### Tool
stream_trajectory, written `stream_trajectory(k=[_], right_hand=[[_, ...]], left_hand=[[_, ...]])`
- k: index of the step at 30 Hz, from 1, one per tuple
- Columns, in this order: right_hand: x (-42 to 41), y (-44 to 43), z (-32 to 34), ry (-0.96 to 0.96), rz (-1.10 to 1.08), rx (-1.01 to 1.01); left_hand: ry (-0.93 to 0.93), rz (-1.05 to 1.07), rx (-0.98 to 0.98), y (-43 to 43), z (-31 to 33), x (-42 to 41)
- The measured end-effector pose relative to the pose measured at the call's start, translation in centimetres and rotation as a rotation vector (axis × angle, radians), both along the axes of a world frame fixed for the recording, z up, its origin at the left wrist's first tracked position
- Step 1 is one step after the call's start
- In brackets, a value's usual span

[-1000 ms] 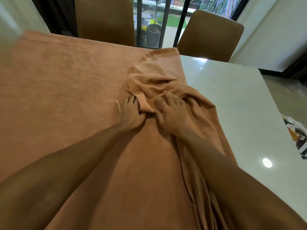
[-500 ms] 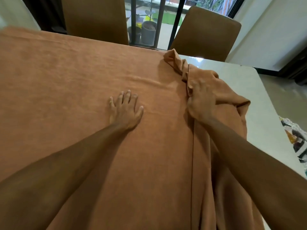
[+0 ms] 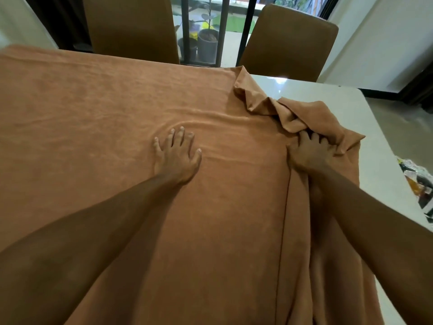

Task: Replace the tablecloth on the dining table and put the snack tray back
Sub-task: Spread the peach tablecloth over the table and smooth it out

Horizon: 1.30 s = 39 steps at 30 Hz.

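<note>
An orange-brown tablecloth covers the left and middle of the white dining table. Its right part is folded back and bunched in a heap. My left hand lies flat on the spread cloth, fingers apart, pressing it down. My right hand grips the bunched fold at the cloth's right side. The table's right strip is bare and glossy. No snack tray is in view.
Two brown chairs stand at the table's far side. Behind them are black window bars and potted plants. A colourful packet shows at the right edge, beyond the table. A white wall rises at the far right.
My right hand has carried the bunched cloth to the right, uncovering less of the white table. My left hand let go of the fold and now presses flat on the cloth.
</note>
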State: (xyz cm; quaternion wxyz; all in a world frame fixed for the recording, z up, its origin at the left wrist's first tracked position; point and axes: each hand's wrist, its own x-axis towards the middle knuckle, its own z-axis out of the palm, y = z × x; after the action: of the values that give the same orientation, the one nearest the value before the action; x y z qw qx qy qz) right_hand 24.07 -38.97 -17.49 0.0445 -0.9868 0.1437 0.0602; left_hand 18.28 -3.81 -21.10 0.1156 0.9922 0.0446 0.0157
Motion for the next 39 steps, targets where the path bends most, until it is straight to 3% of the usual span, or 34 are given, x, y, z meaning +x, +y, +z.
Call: stream_trajectory(k=[2,5,12,19,24,27,29,39], right_hand=[[-2.8,1.3,0.3,-0.111,0.141,-0.040],[-8.4,5.2,-0.5,-0.122,0.359,0.005],[-20.3,8.9,-1.3,-0.086,0.323,0.114],[-28.1,8.0,-0.3,-0.027,0.395,0.106],[-31.4,6.4,0.1,-0.177,0.501,0.157],[-35.0,3.9,-1.1,-0.278,0.533,0.278],[-37.6,1.7,-2.4,-0.207,0.512,0.341],[-39.6,-12.2,-2.8,-0.041,0.485,0.427]], left_hand=[[0.007,0.005,0.005,0.0,0.2,0.0],[0.020,0.000,0.017,0.0,0.2,0.1],[-0.032,-0.019,-0.017,-0.9,0.3,-1.2],[-0.029,-0.205,-0.224,-10.8,1.6,-17.1],[0.058,-0.083,-0.311,-15.1,1.2,-26.3],[0.085,-0.028,-0.159,-16.0,0.8,-29.2],[0.097,-0.007,-0.063,-16.4,0.6,-29.6],[0.101,0.041,0.034,-17.3,0.8,-29.2]])
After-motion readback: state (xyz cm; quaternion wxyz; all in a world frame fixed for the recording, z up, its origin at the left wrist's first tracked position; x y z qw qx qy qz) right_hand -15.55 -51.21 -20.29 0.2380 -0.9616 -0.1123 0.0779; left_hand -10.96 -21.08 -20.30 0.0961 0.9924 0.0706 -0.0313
